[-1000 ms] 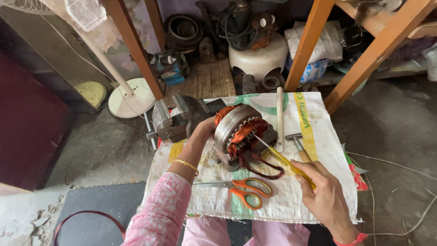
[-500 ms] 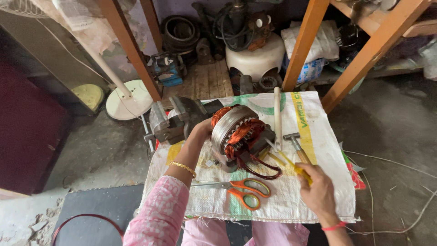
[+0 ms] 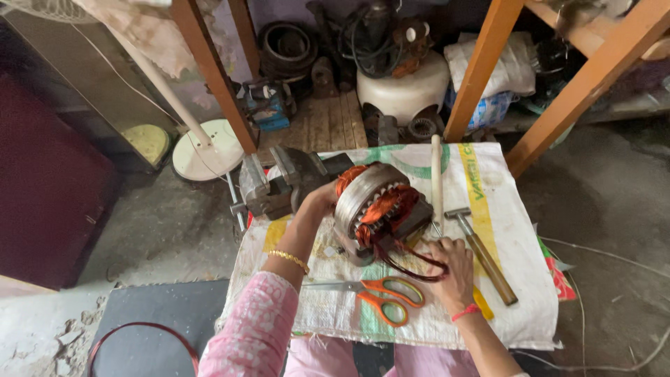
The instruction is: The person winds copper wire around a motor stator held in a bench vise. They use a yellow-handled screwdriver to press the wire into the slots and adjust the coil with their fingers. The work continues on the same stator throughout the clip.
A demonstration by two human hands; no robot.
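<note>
A motor stator (image 3: 370,202) with copper windings stands tilted on a white woven sack (image 3: 520,307). My left hand (image 3: 322,199) grips its left rim. Dark red wire loops (image 3: 412,262) hang from its lower side. My right hand (image 3: 453,269) rests by those loops with its fingers curled around a yellow-handled tool (image 3: 481,306), whose end shows under my wrist. The tool's tip is hidden by the hand.
Orange-handled scissors (image 3: 384,297) lie in front of the stator, with a hammer (image 3: 481,255) and a white rod (image 3: 437,174) to its right. A metal vise (image 3: 279,185) sits at the sack's left. Wooden frame legs (image 3: 481,70) and stored parts stand behind.
My right hand has moved in from the lower right toward the stator and now sits against the wire loops. My left hand has stayed on the stator.
</note>
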